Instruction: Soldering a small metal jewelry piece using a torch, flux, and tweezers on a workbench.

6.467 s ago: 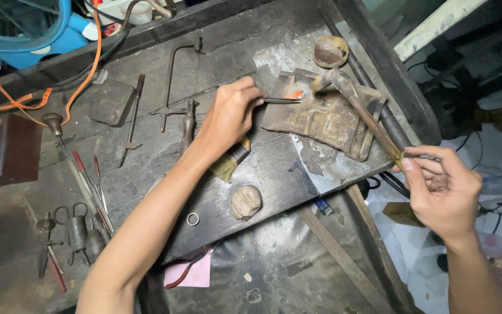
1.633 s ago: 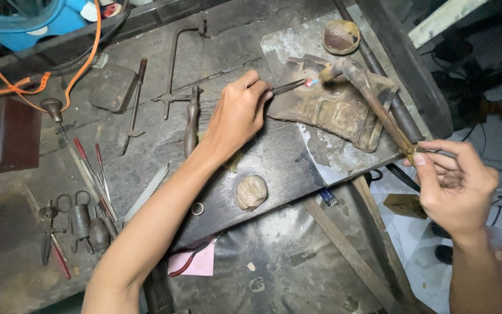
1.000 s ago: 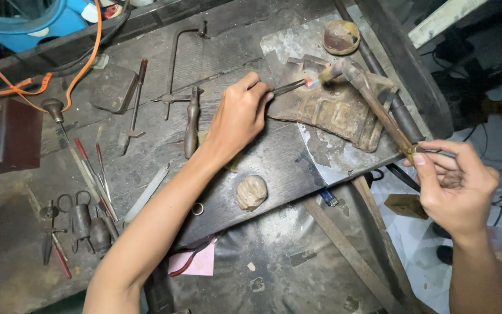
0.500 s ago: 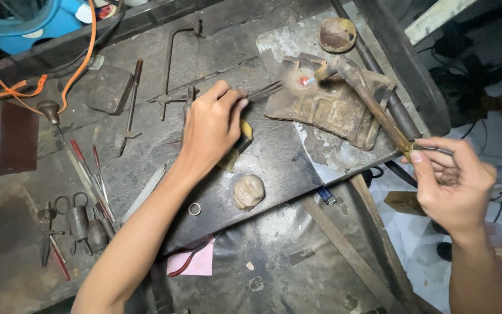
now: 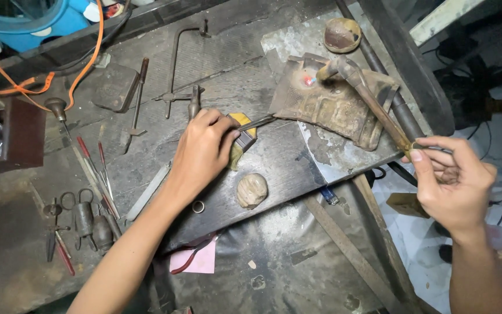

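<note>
At this dark, scarred bench the work in hand looks to me like soldering or heating a small piece with a torch. The right hand is closed in a pinch around the near end of a long brass torch, whose tip reaches over a scorched, crumpled heat pad at the far right; a tiny red glow sits on that pad just under the nozzle, so the heat seems to be on. The left hand is curled shut over a pair of tweezers, their points lying toward the near-left edge of the pad, apart from the glow; beneath the fingers is a yellowish block, though I cannot tell whether the hand grips it too. Just near of that hand lie a small ring and a rounded tan lump. A saw frame, files and pliers lie off to the left. I judge the next move calls for steadiness: tweezer points carried to the hot piece without knocking it, flame kept off the fingers.
</note>
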